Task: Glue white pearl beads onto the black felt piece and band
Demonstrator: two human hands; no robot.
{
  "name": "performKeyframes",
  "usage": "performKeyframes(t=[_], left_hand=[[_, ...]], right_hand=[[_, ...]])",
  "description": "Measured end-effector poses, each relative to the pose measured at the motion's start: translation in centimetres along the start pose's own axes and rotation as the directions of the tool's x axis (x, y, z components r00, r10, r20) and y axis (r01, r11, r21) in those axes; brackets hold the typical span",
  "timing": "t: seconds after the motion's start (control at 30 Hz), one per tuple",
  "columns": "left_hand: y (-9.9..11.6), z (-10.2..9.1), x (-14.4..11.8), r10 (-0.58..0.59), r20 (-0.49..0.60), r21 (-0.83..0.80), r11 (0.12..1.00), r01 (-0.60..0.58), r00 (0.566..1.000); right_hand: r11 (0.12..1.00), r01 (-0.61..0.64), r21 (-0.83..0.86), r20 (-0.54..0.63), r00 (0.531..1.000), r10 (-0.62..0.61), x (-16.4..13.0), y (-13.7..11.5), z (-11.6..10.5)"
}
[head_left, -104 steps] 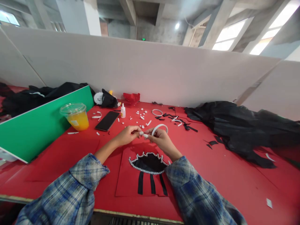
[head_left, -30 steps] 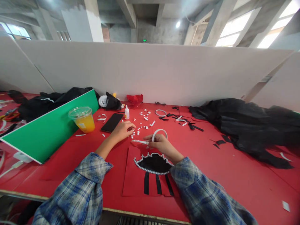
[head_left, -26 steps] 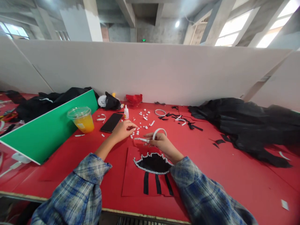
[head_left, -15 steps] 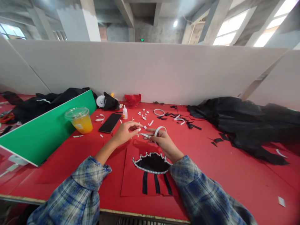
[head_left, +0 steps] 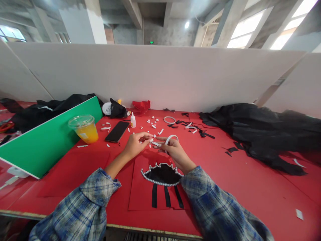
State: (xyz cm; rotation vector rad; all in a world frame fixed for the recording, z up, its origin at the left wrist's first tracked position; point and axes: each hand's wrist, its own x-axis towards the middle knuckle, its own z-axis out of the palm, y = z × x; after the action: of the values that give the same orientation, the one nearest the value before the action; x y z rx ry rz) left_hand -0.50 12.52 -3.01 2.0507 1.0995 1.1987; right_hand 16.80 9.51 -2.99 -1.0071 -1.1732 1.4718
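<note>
1. Both hands meet over the far edge of the red card (head_left: 140, 197). The right hand (head_left: 175, 152) pinches a white strip (head_left: 157, 144) that trails off a tape loop (head_left: 171, 138) curled over its fingers.
2. The left hand (head_left: 135, 145) is closed fingertip-to-fingertip on the strip's free left end, so the two hands are joined through it.
3. The strip's long axis runs left-right, between the hands and just far of the pearl-edged black shape (head_left: 162, 174). Neither hand is clearly nearer; both are on it.
4. Versus a second ago, the left hand has left the loose pearls (head_left: 150, 122) on the table (head_left: 250, 187) and come back to the strip. The right hand has lifted slightly.
5. Phone (head_left: 116, 131), glue bottle (head_left: 132, 120) and cup (head_left: 84, 128) lie far-left, unmoved.
</note>
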Motion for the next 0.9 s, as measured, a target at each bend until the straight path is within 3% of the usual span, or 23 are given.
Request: performKeyframes(t=[0.17, 0.4, 0.7, 0.9], left_hand=[[-0.16, 0.04, 0.11, -0.006, -0.028, -0.061, 0.998, 0.004, 1.0], [-0.45, -0.1, 0.12, 0.043, 0.041, -0.076, 0.996, -0.04, 0.998], [-0.77, -0.28, 0.12, 0.193, 0.063, 0.152, 0.968, -0.201, 0.979], [-0.85, -0.37, -0.17, 0.284, 0.034, 0.219, 0.933, -0.284, 0.958]], right_hand=[[1.0, 0.006, -0.009, -0.013, 1.0, -0.006, 0.0, -0.01, 0.0], [1.0, 0.01, 0.003, -0.023, 1.0, -0.01, -0.02, 0.01, -0.11], [1.0, -0.004, 0.023, -0.015, 1.0, 0.004, 0.11, 0.14, -0.07], [1.0, 0.005, 0.008, 0.012, 1.0, -0.005, 0.03, 0.02, -0.13]])
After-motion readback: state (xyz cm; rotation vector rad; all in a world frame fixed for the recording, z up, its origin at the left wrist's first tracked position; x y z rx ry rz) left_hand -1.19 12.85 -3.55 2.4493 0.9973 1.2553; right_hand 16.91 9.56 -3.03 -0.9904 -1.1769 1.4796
